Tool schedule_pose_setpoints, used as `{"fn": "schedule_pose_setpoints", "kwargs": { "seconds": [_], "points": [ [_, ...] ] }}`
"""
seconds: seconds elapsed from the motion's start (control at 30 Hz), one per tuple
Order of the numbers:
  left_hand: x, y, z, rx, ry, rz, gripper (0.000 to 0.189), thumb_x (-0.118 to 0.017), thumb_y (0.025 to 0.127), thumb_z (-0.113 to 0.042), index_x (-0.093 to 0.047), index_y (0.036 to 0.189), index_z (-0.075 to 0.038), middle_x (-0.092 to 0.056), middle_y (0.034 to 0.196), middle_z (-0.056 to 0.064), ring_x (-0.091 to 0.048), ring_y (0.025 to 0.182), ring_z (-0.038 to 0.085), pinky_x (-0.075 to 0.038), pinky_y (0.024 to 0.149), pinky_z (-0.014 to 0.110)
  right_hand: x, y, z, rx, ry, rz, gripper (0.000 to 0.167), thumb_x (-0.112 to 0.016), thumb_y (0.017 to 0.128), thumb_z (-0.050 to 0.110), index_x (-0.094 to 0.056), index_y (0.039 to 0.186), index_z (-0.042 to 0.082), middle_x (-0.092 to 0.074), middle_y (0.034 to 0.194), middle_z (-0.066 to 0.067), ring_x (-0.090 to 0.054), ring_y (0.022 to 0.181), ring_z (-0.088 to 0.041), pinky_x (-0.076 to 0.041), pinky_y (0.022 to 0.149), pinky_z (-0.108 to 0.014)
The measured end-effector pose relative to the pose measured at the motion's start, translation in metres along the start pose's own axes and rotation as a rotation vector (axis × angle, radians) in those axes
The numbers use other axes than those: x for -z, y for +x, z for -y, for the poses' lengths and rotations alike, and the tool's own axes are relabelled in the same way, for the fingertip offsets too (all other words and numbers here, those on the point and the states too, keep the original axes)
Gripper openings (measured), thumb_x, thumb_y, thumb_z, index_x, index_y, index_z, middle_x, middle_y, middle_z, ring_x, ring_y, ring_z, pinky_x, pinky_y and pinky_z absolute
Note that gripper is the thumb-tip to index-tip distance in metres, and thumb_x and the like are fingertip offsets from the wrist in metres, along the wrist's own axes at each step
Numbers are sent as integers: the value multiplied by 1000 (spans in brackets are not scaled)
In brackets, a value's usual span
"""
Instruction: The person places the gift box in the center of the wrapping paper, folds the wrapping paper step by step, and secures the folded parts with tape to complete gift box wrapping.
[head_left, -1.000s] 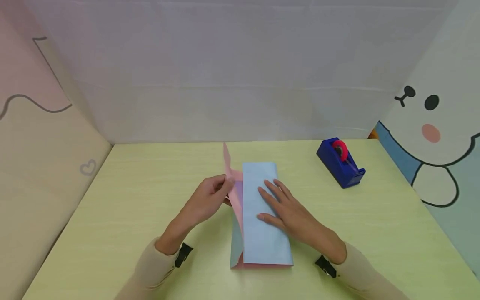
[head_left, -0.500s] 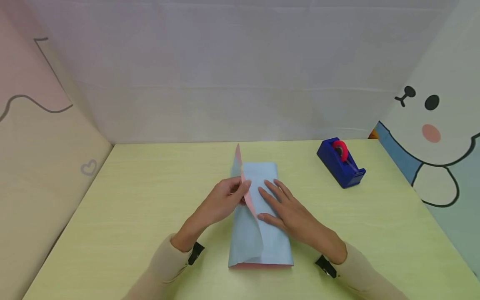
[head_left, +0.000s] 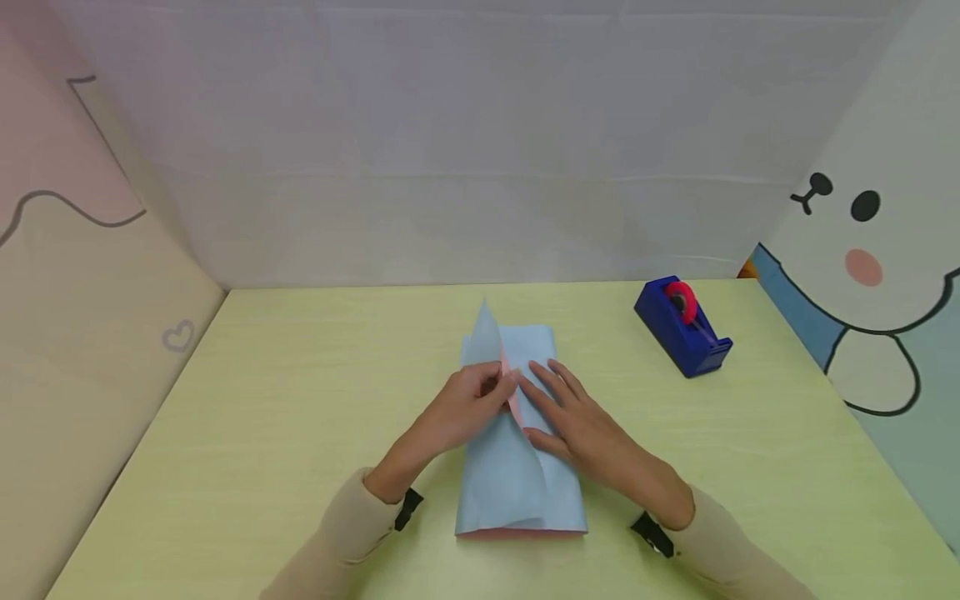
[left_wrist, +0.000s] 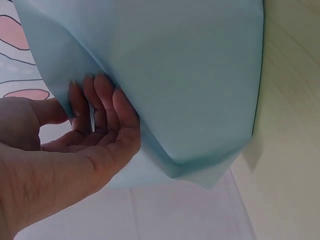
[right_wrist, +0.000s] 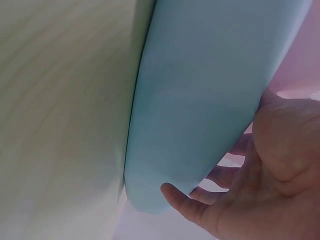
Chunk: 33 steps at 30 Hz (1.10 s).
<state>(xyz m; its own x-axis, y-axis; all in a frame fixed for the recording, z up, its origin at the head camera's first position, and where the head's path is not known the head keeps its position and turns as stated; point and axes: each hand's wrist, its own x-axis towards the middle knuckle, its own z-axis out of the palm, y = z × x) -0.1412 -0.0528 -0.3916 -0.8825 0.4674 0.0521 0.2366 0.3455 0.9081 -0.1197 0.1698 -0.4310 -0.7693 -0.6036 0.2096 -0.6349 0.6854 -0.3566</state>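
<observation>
A folded sheet of paper [head_left: 501, 487], light blue outside and pink inside, lies lengthwise in front of me. Its left flap curves up and over toward the right. My left hand [head_left: 467, 410] pinches this flap's edge between thumb and fingers; the left wrist view shows the thumb against the blue paper [left_wrist: 195, 70] from the far side. My right hand [head_left: 585, 427] rests with spread fingers on the right half, its fingertips close to the flap's edge. In the right wrist view the blue paper [right_wrist: 195, 105] bulges beside the right hand [right_wrist: 272, 170].
A dark blue tape dispenser [head_left: 678, 333] with a red-cored roll stands at the back right of the pale yellow-green table [head_left: 300, 375]. A plain light wall [head_left: 480, 150] rises behind, and printed panels flank both sides.
My left hand has moved right, carrying the paper's left flap over toward the right half. The flap's pink inside has turned mostly out of sight. My right hand has stayed nearly still.
</observation>
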Motion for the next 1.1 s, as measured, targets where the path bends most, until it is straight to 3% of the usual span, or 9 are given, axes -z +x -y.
{"fn": "schedule_pose_setpoints", "kwargs": {
  "seconds": [0.33, 0.83, 1.1],
  "points": [
    [-11, 2, 3, -29, 71, -17, 31, -55, 108, -26, -67, 84, -9, -51, 66, -4, -49, 62, 9, -39, 56, 24, -1, -2, -1, 43, 2, -30, 64, -67, 100, 20, -40, 156, 1, -34, 161, -23, -24, 149, -49, -38, 111, -61],
    [-17, 4, 5, -37, 51, -32, 29, -54, 108, -24, -70, 95, -3, -53, 68, -3, -53, 63, 10, -43, 56, 23, 1, -2, -4, 76, 1, -56, 62, -66, 100, 17, -41, 154, -1, -34, 160, -23, -26, 148, -48, -41, 108, -61],
    [-19, 4, 6, -42, 59, -47, 36, -54, 108, -33, -65, 83, -10, -57, 70, -5, -55, 66, 9, -46, 62, 24, 5, -1, -5, 98, 72, -30, 64, -61, 95, 0, -38, 154, -5, -30, 160, -24, -23, 147, -47, -38, 110, -62]
  ]
}}
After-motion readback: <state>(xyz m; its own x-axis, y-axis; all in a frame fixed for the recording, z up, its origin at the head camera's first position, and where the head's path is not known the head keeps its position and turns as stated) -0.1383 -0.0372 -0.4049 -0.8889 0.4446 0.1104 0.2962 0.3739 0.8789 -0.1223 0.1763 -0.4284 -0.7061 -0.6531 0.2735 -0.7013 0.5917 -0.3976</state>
